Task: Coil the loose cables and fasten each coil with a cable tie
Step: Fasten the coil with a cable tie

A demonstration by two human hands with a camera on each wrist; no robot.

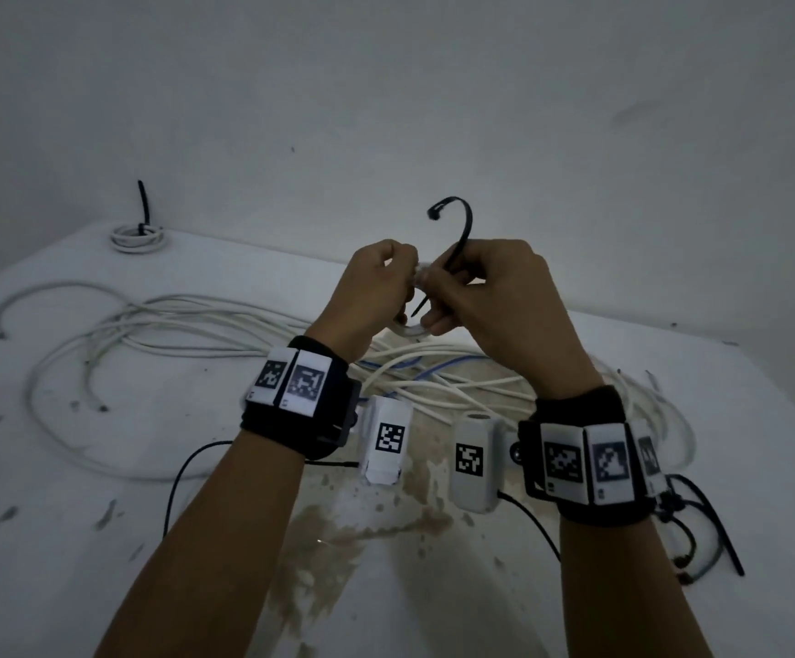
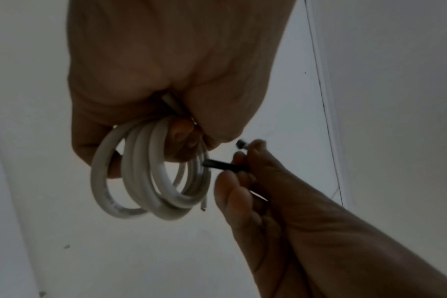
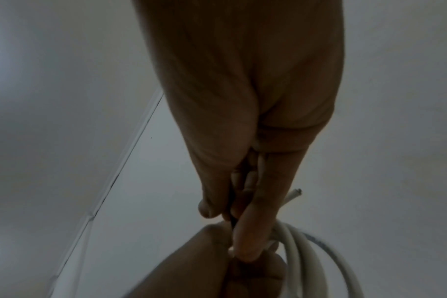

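A small coil of smooth white round cable (image 2: 151,177) is held above the counter (image 1: 101,539), mostly hidden in the head view by the left hand (image 1: 371,287), whose curled fingers clasp its top. Beside that grip, the right hand (image 1: 490,296) pinches a thin black cable tie (image 1: 462,230); its ridged tail arcs upward, its tip pokes toward the coil. Below lie tangled loose white cables (image 1: 196,334). Farther off sits a tied coil (image 1: 136,237).

- A plain white wall (image 1: 386,87) fills the background, dimly lit and bluish-grey.
- A white table (image 1: 77,539) with scuff marks meets it.
- A brownish stain (image 1: 338,529) spreads across the tabletop's near middle.
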